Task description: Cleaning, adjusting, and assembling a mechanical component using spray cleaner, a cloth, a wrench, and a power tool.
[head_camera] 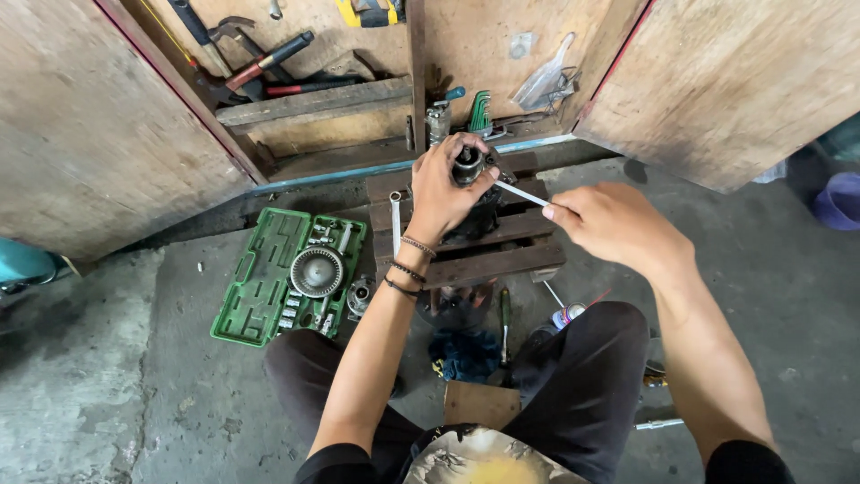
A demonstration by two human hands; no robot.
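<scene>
On the low wooden bench (502, 262) between the person's knees stands a dark metal part (469, 167), round at the top, and both hands work at it. The left hand (442, 190) lies over the part from the left side, its fingers curled closed around the round top and holding it firmly. The wrist of this hand carries several thin bracelets (410, 265). The right hand (602, 222) is to the right of the part and a little apart from it; its fingers are pinched closed on the end of a thin silver wrench (521, 194), whose other end reaches to the top of the part. If the wrench sits on a bolt there, I cannot tell.

On the concrete floor left of the bench lies an open green socket case (260, 287), and a round finned metal disc (317, 272) rests on it. A second wrench (395, 222) lies on the bench just beside the left wrist. Behind, in an open wooden cabinet (322, 103), tools are lying.
</scene>
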